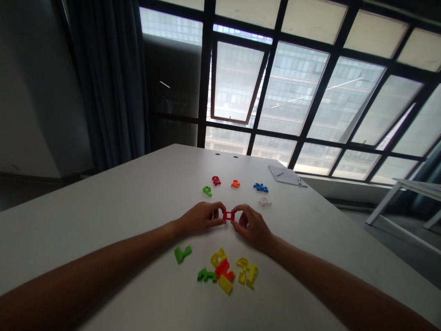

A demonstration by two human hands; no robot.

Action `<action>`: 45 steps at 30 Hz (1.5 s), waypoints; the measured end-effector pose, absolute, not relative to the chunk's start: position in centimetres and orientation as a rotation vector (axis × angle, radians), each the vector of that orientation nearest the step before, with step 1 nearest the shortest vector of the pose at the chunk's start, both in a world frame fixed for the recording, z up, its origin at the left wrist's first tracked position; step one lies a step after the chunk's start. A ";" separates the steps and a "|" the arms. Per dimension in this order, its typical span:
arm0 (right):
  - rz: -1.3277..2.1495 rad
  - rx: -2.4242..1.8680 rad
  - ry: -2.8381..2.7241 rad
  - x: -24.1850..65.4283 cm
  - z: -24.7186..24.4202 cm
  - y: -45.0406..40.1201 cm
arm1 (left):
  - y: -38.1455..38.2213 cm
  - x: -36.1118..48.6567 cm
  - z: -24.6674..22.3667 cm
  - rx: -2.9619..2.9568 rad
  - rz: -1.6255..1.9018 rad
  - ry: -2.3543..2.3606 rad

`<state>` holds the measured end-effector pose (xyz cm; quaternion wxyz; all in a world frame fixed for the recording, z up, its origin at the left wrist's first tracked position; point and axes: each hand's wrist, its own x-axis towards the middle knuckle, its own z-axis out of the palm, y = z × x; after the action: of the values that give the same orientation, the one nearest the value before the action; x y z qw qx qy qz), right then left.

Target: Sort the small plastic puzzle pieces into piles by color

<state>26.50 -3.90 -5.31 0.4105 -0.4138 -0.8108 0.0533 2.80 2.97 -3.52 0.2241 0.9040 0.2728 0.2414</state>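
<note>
A small red plastic piece with a square opening is held up over the white table. My left hand pinches its left edge between thumb and fingers. On the opposite edge, my right hand has the same kind of pinch. Closer to me lie loose plastic pieces: a green one at the left, a notched green one, an orange-red one touching yellow ones, and further yellow pieces at the right.
Beyond my hands lie small groups of pieces: red, light green, orange, blue and white. A paper pad with pens rests near the table's right edge. Windows and a dark curtain stand behind.
</note>
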 end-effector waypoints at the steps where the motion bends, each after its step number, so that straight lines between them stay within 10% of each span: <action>1: 0.125 -1.040 -2.045 26.5 -5.3 -3.9 | 3.0 2.8 -3.5 2.494 0.666 0.758; 31: -0.207 -1.961 -2.148 21.6 -2.8 11.1 | 2.9 3.5 -4.0 2.704 0.521 1.024; 45: -0.123 -1.684 -2.131 21.1 1.1 11.4 | 3.1 3.6 -3.9 2.644 0.499 1.027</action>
<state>21.12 11.39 1.09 0.2099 -0.6057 -0.7663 -0.0441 3.56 3.07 -3.85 0.1302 0.9103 0.3534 0.1718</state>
